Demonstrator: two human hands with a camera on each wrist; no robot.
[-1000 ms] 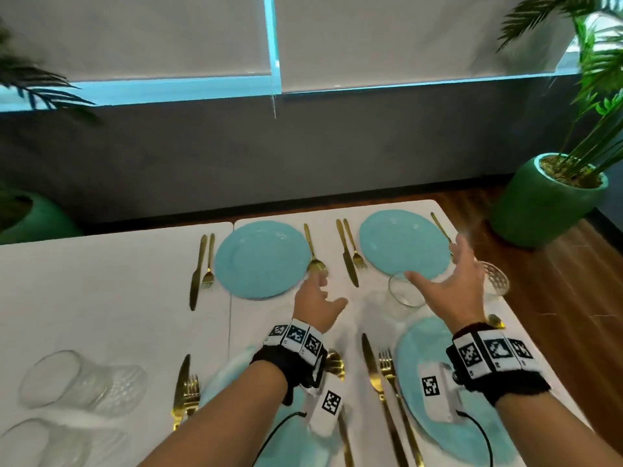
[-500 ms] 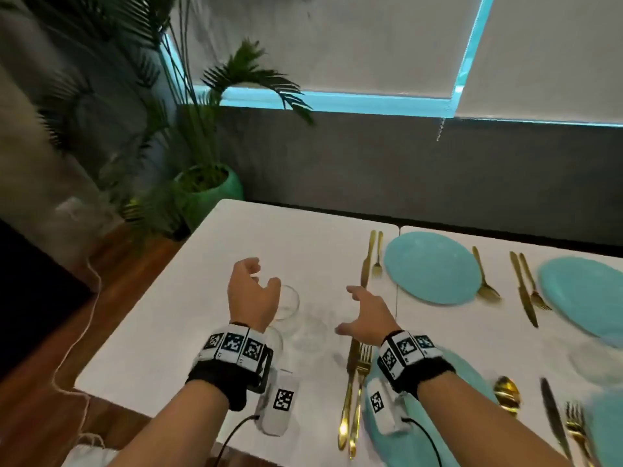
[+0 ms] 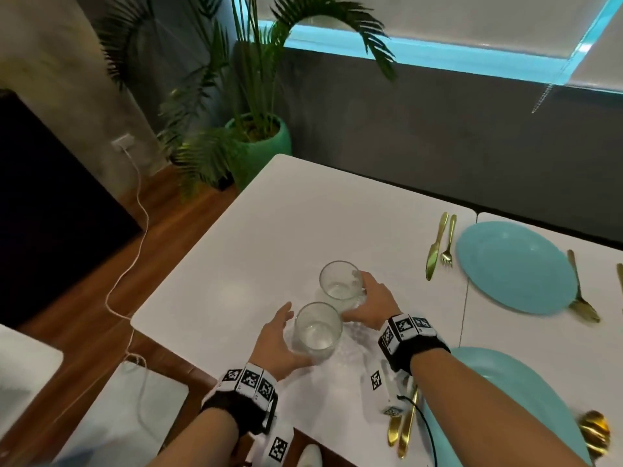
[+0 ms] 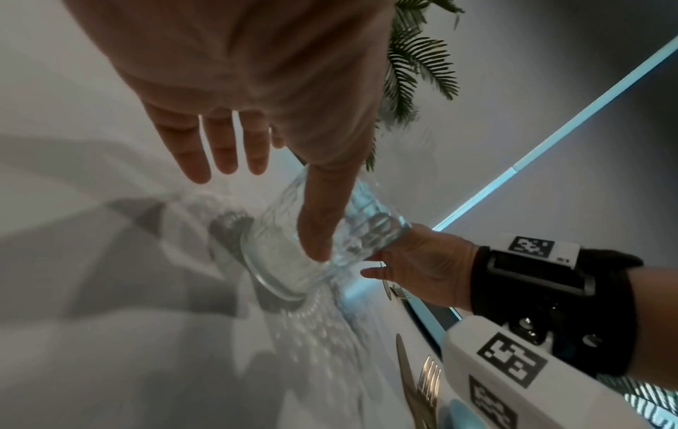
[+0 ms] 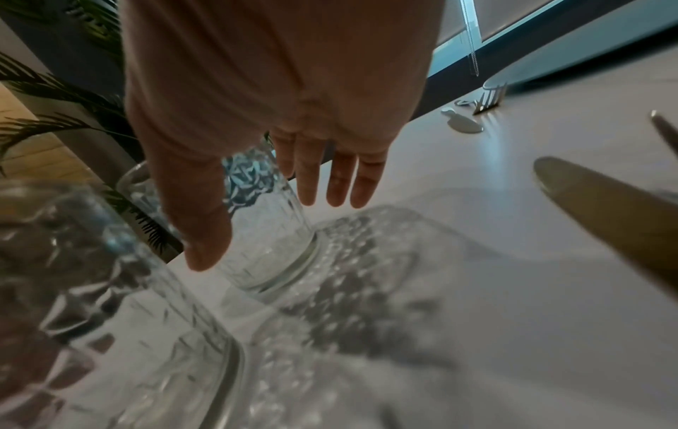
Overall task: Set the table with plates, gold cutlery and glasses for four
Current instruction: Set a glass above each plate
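Note:
Two clear patterned glasses stand upright on the white table, close to its left front corner. My right hand grips the far glass, thumb on one side and fingers on the other; the right wrist view shows the right hand round that far glass. My left hand lies beside the near glass. In the left wrist view the left hand has straight fingers clear of the near glass, and only the thumb lies on it.
A light blue plate lies at the far right with a gold knife, fork and spoon. Another plate with gold cutlery lies under my right forearm. A potted plant and white cable are off the table's left.
The view swung left from the right-hand settings to the table's left end. Both hands came down onto the two glasses; the right closed round the far one, the left thumb reached the near one.

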